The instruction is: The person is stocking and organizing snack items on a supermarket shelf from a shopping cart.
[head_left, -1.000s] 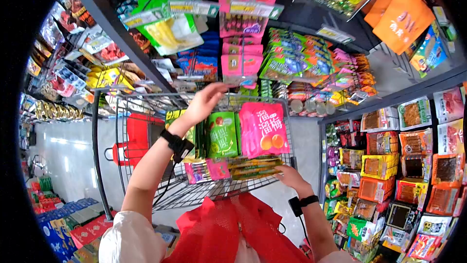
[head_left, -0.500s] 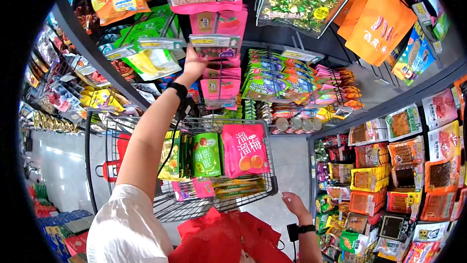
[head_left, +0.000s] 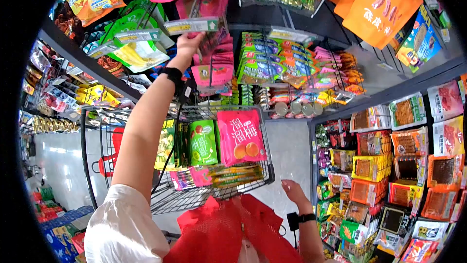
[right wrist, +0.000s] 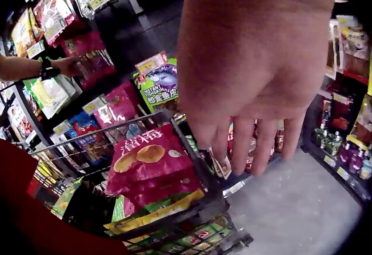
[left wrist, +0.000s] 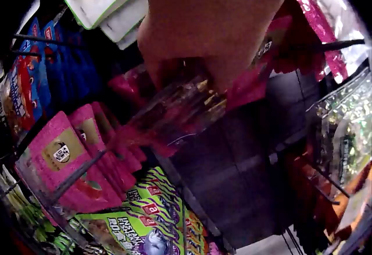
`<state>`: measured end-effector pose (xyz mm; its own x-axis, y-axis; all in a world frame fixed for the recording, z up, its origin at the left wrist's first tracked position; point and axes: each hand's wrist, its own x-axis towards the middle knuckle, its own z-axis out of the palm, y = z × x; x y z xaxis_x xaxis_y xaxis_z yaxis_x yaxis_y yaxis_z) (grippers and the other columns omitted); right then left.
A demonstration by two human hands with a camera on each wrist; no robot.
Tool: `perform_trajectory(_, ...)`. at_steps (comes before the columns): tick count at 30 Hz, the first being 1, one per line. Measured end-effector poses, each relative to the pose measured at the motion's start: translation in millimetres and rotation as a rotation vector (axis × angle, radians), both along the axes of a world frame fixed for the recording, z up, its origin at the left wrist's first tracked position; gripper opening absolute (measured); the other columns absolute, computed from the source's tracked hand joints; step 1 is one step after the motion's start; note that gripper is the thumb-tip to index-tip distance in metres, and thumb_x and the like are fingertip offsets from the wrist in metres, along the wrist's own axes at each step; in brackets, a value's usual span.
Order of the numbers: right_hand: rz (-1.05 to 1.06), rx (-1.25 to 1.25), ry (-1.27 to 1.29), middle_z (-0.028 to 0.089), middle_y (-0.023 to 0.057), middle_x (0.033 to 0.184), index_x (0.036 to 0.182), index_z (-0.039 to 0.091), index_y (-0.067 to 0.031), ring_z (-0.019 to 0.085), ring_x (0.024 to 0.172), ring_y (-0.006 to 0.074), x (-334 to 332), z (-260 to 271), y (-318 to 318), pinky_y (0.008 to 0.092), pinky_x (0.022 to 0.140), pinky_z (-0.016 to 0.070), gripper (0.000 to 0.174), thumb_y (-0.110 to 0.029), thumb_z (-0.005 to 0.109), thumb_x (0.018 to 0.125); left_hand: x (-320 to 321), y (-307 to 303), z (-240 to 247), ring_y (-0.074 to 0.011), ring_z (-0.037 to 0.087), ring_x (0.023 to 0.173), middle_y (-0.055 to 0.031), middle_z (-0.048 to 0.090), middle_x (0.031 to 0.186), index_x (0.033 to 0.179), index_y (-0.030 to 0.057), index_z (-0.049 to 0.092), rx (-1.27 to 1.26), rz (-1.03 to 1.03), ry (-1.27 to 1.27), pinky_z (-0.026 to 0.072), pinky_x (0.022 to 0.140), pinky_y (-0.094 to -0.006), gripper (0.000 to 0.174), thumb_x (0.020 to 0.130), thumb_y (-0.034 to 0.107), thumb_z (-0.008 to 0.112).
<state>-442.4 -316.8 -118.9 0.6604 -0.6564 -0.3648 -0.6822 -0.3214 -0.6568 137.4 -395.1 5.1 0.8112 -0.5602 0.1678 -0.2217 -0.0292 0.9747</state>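
Observation:
My left hand (head_left: 187, 48) reaches up to the hanging snacks and grips a pink snack bag (left wrist: 180, 112) with a clear window. In the left wrist view the fingers curl over the bag's edge, partly hidden behind the hand. More pink bags (head_left: 212, 74) hang just below it. My right hand (head_left: 294, 192) hangs to the right of the shopping cart (head_left: 269, 178), holding nothing; its fingers (right wrist: 264, 142) hang straight and loose in the right wrist view. Inside the cart stand a large pink bag (head_left: 241, 139) and a green bag (head_left: 202, 141), with flat yellow-green packs (head_left: 238, 174) in front.
Price tags (head_left: 190, 26) stick out in front of the hanging bags. Green and purple fish-skin snack packs (head_left: 265, 63) hang to the right. A rack of packaged snacks (head_left: 372, 166) lines the right side. Dark shelf posts (head_left: 82, 61) stand at the left.
My left hand has gone from above the cart up to the hanging pink bags and taken hold of one, which now tilts. The right hand has left the cart's edge and dropped beside it.

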Motion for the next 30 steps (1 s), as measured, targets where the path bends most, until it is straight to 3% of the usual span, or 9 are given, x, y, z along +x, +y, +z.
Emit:
perform_trajectory(4, 0.014, -0.027, -0.027, 0.058, 0.0172, 0.092, 0.097, 0.056, -0.0012, 0.055, 0.088, 0.031, 6.1, 8.6, -5.0, 0.0347, 0.078, 0.0426, 0.028, -0.024, 0.047, 0.082, -32.7, 28.2, 46.3, -0.0096, 0.052, 0.07, -0.0024, 0.06, 0.08, 0.09, 0.0015, 0.06, 0.137, -0.067, -0.018, 0.0409, 0.064, -0.0251, 0.025, 0.076, 0.023, 0.061)
perform_trajectory(8, 0.067, -0.021, 0.028, 0.057, 0.018, 0.095, 0.097, 0.055, -0.0015, 0.053, 0.09, 0.0315, -6.8, 9.0, -0.9, 0.0356, 0.079, 0.0422, 0.026, -0.02, 0.046, 0.082, -69.1, 64.1, 50.1, -0.0076, 0.05, 0.075, -0.0001, 0.059, 0.085, 0.092, 0.0009, 0.059, 0.048, -0.234, 0.037, 0.0396, 0.069, -0.0253, 0.027, 0.078, 0.023, 0.06)
perform_trajectory(14, 0.039, 0.049, -0.006, 0.057, 0.0181, 0.095, 0.098, 0.055, -0.0014, 0.054, 0.089, 0.0311, -11.0, 3.6, 9.1, 0.0354, 0.076, 0.043, 0.026, -0.019, 0.046, 0.081, -94.7, 114.6, 45.7, -0.0058, 0.05, 0.07, 0.0008, 0.06, 0.081, 0.092, 0.0012, 0.059, 0.034, -0.215, 0.056, 0.0398, 0.063, -0.0214, 0.023, 0.078, 0.02, 0.06)
perform_trajectory(19, 0.029, 0.05, -0.053, 0.057, 0.0186, 0.094, 0.098, 0.055, -0.0009, 0.055, 0.086, 0.0311, -2.8, 7.5, 12.2, 0.035, 0.074, 0.0435, 0.026, -0.019, 0.047, 0.081, -93.8, 136.2, 70.1, -0.0056, 0.052, 0.064, -0.0007, 0.061, 0.076, 0.09, 0.0005, 0.058, 0.199, -0.09, -0.06, 0.0408, 0.058, -0.0205, 0.025, 0.078, 0.022, 0.06)
perform_trajectory(23, 0.011, 0.043, -0.053, 0.057, 0.0186, 0.094, 0.099, 0.055, -0.0014, 0.055, 0.087, 0.0309, 4.2, 9.9, 13.8, 0.0354, 0.075, 0.0434, 0.026, -0.019, 0.047, 0.08, -80.3, 135.8, 68.2, -0.0073, 0.047, 0.051, -0.0049, 0.058, 0.062, 0.09, -0.0004, 0.057, -0.035, -0.105, -0.438, 0.04, 0.049, -0.0253, 0.027, 0.076, 0.023, 0.061)
perform_trajectory(25, -0.009, 0.057, -0.051, 0.057, 0.0186, 0.094, 0.099, 0.055, -0.0016, 0.055, 0.087, 0.0309, 5.2, 7.6, 18.1, 0.0355, 0.075, 0.0434, 0.027, -0.019, 0.047, 0.08, -85.9, 140.8, 85.3, -0.0118, 0.049, 0.048, -0.0082, 0.055, 0.056, 0.089, 0.0024, 0.058, 0.231, -0.048, -0.594, 0.0395, 0.047, -0.0277, 0.024, 0.075, 0.022, 0.062)
perform_trajectory(26, -0.007, 0.064, -0.046, 0.057, 0.0184, 0.095, 0.099, 0.055, -0.0017, 0.055, 0.087, 0.0309, 7.0, 5.5, 20.2, 0.0355, 0.076, 0.0432, 0.027, -0.019, 0.048, 0.08, -91.3, 144.9, 92.5, -0.0223, 0.055, 0.05, -0.013, 0.054, 0.056, 0.085, 0.0041, 0.059, 0.285, -0.022, -0.713, 0.0415, 0.049, -0.0312, 0.022, 0.074, 0.022, 0.062)
perform_trajectory(27, -0.007, 0.071, -0.04, 0.057, 0.0183, 0.095, 0.099, 0.055, -0.0017, 0.054, 0.088, 0.0308, 8.6, 4.2, 22.8, 0.0356, 0.076, 0.0431, 0.027, -0.019, 0.048, 0.079, -89.6, 145.6, 96.2, -0.0223, 0.055, 0.05, -0.013, 0.054, 0.056, 0.085, 0.0041, 0.059, 0.283, -0.025, -0.719, 0.0415, 0.049, -0.0312, 0.022, 0.074, 0.022, 0.062)
perform_trajectory(30, -0.039, 0.092, -0.027, 0.056, 0.0181, 0.096, 0.099, 0.054, -0.0017, 0.054, 0.088, 0.0307, 14.1, 0.6, 35.9, 0.0354, 0.076, 0.043, 0.027, -0.019, 0.048, 0.079, -80.6, 144.4, 106.5, -0.0349, 0.054, 0.063, -0.0177, 0.056, 0.065, 0.086, 0.0063, 0.058, 0.262, -0.012, -1.074, 0.0423, 0.052, -0.038, 0.017, 0.076, 0.02, 0.059)
